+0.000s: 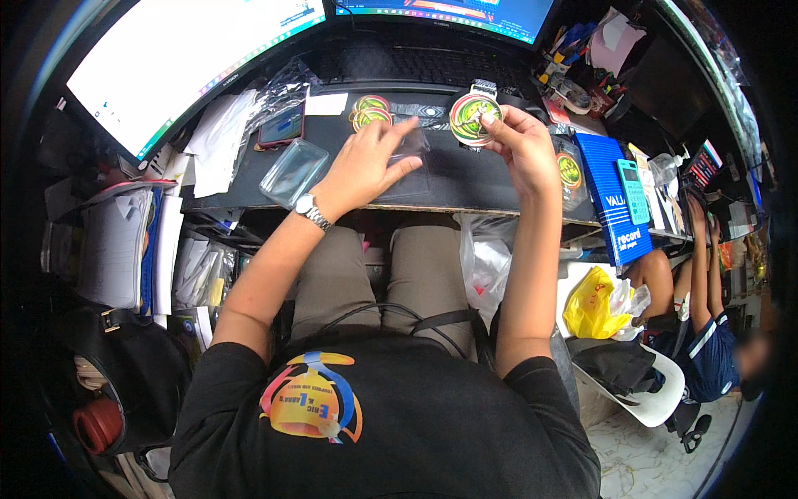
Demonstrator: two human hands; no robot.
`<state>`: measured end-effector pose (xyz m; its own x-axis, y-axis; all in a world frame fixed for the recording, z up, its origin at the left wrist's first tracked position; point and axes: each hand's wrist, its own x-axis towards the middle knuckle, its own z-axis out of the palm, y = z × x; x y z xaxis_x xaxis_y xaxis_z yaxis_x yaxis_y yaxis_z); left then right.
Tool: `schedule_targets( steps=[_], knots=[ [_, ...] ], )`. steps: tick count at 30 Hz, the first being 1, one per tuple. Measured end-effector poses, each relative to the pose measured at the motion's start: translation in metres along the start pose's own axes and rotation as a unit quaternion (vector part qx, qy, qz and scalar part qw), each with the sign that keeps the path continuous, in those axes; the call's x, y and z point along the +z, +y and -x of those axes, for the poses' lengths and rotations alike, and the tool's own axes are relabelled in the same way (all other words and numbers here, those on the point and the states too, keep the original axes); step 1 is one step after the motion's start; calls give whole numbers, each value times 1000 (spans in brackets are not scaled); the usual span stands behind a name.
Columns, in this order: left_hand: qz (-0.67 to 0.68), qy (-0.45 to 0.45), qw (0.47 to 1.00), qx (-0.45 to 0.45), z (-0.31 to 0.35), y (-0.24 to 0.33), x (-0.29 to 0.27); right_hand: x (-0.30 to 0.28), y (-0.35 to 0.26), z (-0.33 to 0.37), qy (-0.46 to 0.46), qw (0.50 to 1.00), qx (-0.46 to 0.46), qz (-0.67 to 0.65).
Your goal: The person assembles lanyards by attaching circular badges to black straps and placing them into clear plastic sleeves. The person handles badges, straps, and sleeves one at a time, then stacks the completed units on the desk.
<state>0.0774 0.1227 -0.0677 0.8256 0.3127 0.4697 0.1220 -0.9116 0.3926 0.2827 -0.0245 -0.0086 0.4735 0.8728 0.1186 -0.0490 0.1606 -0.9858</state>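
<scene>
My right hand (528,150) pinches a round medal (474,119) by its right edge, thumb on the face. The medal has a green and yellow centre inside a red and white rim, and a patterned ribbon piece shows at its top. Over the black desk, my left hand (366,162) has its fingers and thumb spread. Clear plastic (411,150) lies by those fingers; whether they touch it I cannot tell. Similar medals (370,110) lie beyond this hand, beside a grey patterned ribbon (420,111). A clear plastic box (294,172) rests left of my left wrist.
Another medal (569,170) sits in clear packaging at the right, beside a blue record book (611,195) and a teal calculator (632,191). A phone (283,125) and papers (218,145) lie left. Behind are a keyboard (407,66) and two monitors. Another person (711,349) is at far right.
</scene>
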Motion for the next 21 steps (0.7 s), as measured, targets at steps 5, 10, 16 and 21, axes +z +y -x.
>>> schedule_targets(
  steps=[5,10,16,21],
  knots=[
    [148,188,970,-33,7,-6,-4,-9,12,-31,-188,970,56,140],
    [244,298,919,-84,22,0,11,28,20,-70,-468,819,115,311],
    [226,316,914,-113,29,-7,27,84,34,-93,-542,685,96,478],
    [235,305,915,-124,30,-11,28,94,39,-88,-502,683,66,526]
  ],
)
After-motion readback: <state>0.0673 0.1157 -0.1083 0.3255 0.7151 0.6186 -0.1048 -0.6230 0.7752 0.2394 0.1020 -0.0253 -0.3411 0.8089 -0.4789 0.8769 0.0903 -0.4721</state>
